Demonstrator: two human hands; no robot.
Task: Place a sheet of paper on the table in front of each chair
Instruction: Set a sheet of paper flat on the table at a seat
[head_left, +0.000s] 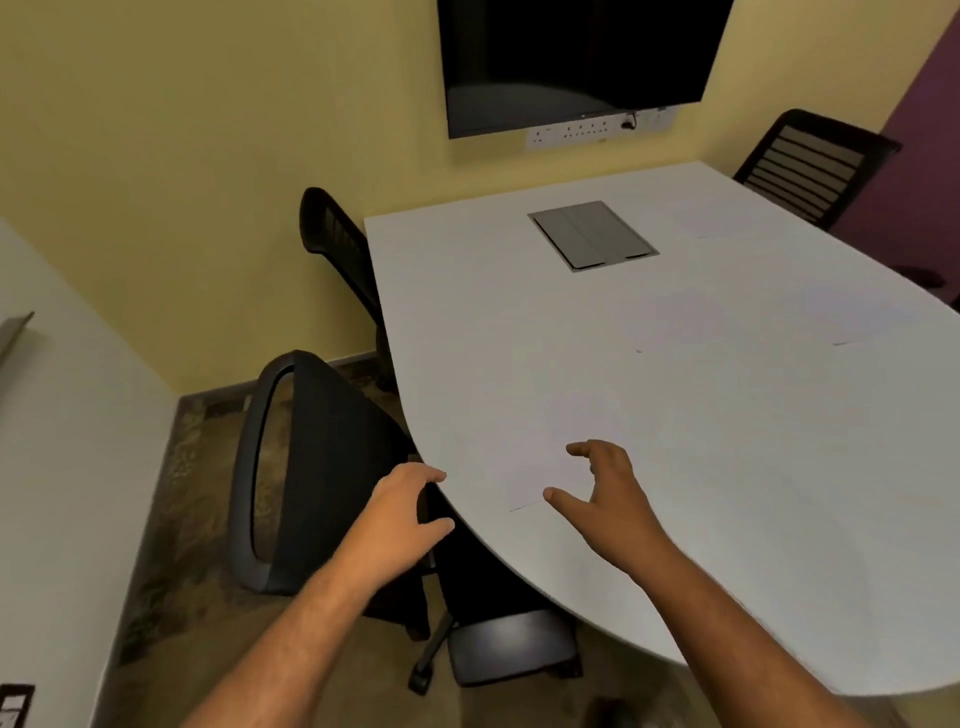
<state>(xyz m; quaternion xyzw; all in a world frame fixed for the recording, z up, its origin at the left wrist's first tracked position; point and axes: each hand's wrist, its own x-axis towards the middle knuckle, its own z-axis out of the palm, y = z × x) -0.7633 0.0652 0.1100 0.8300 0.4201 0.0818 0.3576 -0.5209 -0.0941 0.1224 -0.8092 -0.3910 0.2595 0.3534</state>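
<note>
Four sheets on surface (675, 493): near sheet (540, 457) by near-left chair (311, 467), others faint at right. Far-left chair (337, 244) unserved, seemingly. Left hand (400, 514), right hand (608, 499) released, empty.

Soft, even indoor light falls from above, leaving the curved white tabletop (727, 467) pale and washed, so its sheets barely stand out. The wide lens bows the edges, detail is slightly soft, and the black wall screen (576, 57) carries a faint reflection.
</note>
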